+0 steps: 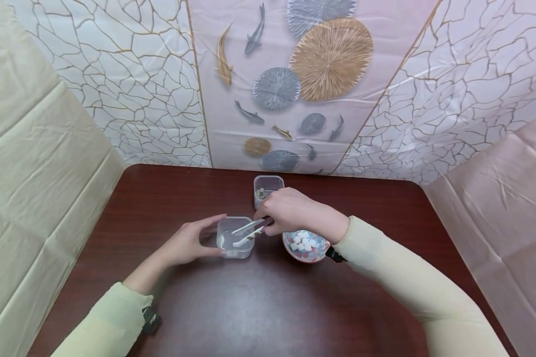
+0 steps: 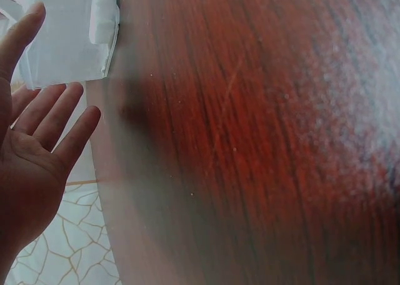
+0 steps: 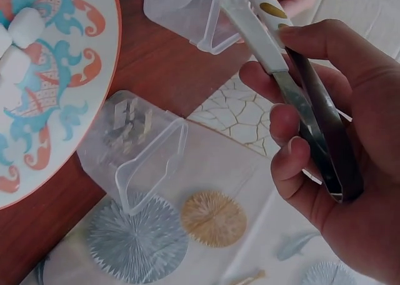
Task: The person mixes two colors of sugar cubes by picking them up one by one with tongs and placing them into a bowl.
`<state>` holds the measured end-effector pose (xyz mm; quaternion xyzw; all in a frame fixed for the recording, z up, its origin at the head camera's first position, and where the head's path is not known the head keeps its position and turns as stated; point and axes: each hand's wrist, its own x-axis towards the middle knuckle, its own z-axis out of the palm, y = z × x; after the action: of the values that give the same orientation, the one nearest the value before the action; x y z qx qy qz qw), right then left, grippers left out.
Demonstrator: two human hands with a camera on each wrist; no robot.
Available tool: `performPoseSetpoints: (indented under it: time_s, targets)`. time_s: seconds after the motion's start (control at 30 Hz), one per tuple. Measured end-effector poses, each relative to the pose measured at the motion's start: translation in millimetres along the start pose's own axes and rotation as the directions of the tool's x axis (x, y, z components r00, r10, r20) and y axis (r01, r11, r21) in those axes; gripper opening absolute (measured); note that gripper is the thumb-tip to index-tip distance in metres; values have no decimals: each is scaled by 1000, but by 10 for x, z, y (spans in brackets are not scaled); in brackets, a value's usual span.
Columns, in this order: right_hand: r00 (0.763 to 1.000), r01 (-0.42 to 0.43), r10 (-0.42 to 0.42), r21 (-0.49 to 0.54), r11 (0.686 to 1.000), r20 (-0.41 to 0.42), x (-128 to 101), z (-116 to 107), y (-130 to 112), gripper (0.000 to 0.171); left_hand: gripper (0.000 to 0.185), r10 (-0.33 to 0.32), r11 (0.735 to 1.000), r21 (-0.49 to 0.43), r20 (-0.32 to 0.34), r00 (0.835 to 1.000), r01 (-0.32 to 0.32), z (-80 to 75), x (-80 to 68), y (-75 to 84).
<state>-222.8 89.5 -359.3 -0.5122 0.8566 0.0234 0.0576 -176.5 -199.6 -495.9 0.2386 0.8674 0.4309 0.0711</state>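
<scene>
My left hand (image 1: 188,243) holds a clear plastic container (image 1: 237,254) by its left side, thumb at the near corner and index finger at the far one. Its other fingers extend beside the wall in the left wrist view. White pieces (image 2: 102,16) lie inside that container. My right hand (image 1: 290,208) grips tongs (image 3: 300,100) with dark metal handles and white, gold-patterned ends. The tong ends are apart, over the container; I cannot tell whether anything is between them. Under the right forearm, a patterned bowl (image 3: 103,66) holds several rounded white cubes (image 1: 301,240).
A second clear container (image 1: 256,191) with small, pale, angular pieces stands behind, near the table's back edge. The dark wooden table (image 1: 232,307) meets a fish-patterned curtain (image 1: 232,129) at the back.
</scene>
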Motion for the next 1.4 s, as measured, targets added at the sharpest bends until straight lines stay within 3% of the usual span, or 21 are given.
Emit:
performPoseSetpoints:
  time_s: [0.13, 0.33, 0.67, 1.2, 1.4]
  targets:
    - [999, 22, -21, -14, 1000, 27, 64, 21, -25, 17, 94, 1, 1000, -4, -1, 1000, -1, 1, -3, 8]
    - [997, -8, 11, -48, 999, 71, 151, 41, -100, 6, 93, 3, 1000, -16, 0, 1000, -3, -3, -5, 14]
    - [991, -2, 23, -162, 987, 129, 314, 93, -170, 8, 92, 6, 1000, -20, -3, 1000, -6, -8, -10, 7]
    - [1000, -14, 19, -200, 980, 24, 307, 119, -130, 9, 91, -9, 1000, -12, -3, 1000, 9, 1, -14, 38]
    - [996, -39, 51, -173, 984, 67, 277, 55, -155, 10, 91, -11, 1000, -10, -2, 1000, 11, -3, -10, 45]
